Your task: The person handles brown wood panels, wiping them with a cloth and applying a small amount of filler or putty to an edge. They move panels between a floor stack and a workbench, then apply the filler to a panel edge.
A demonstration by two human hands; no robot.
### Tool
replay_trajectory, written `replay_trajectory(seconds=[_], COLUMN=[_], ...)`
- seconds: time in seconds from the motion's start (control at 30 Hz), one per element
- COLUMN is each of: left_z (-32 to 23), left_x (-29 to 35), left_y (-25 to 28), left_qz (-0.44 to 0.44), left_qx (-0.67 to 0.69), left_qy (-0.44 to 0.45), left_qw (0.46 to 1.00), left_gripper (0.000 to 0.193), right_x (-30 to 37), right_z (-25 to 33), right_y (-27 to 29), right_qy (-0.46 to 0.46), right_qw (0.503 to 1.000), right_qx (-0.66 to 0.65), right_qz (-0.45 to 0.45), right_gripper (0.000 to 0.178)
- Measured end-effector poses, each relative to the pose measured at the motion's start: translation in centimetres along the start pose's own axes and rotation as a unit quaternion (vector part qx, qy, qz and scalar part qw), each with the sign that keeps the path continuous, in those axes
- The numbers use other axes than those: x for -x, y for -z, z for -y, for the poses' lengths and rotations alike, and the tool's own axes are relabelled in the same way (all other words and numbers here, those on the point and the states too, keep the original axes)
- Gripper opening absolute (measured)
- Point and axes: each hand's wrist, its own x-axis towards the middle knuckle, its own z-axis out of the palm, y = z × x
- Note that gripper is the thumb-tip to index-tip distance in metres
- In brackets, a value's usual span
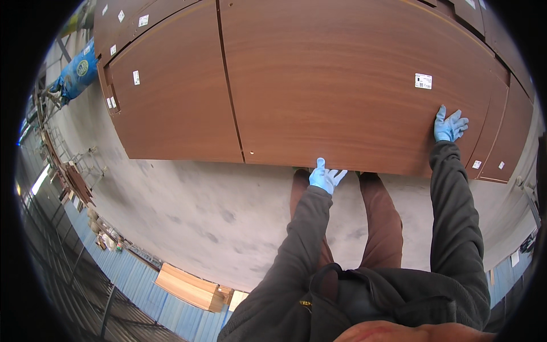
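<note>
A large brown wood-grain panel [342,85] lies in front of me, with a white label [423,81] toward its right end. My right hand [450,126], in a light blue glove, rests on the panel's face below that label, fingers spread. At the panel's near edge is my left hand [325,178], gloved the same way. Its fingers are apart and one reaches up over the edge; whether any part is under the panel cannot be seen. Left of a dark straight gap sits another brown panel [171,97].
More labelled brown panels [507,137] lie at the right and far side. A blue sack [80,71] is at the far left. Grey concrete floor [199,216] runs beneath me. Behind are a stack of pale boards [188,286] and a blue corrugated wall [131,273].
</note>
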Motion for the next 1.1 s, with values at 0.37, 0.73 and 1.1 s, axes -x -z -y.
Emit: replay_trajectory(seconds=[0.37, 0.73, 1.1], left_z=[0.1, 0.0, 0.0], left_x=[-0.5, -0.6, -0.5], left_y=[0.4, 0.9, 0.9], left_qz=[-0.028, -0.011, -0.029], left_qx=[0.045, 0.043, 0.055], left_qy=[0.006, 0.013, 0.014], left_qw=[0.999, 0.999, 0.998], left_gripper=[0.066, 0.070, 0.063], right_x=[0.6, 0.7, 1.1], right_z=[1.1, 1.4, 2.2], right_y=[0.5, 0.6, 0.8], right_qy=[0.011, -0.007, -0.013], right_qw=[1.000, 1.000, 1.000], right_qx=[-0.002, -0.001, -0.016], right_qz=[-0.028, -0.010, -0.012], right_gripper=[0.097, 0.095, 0.093])
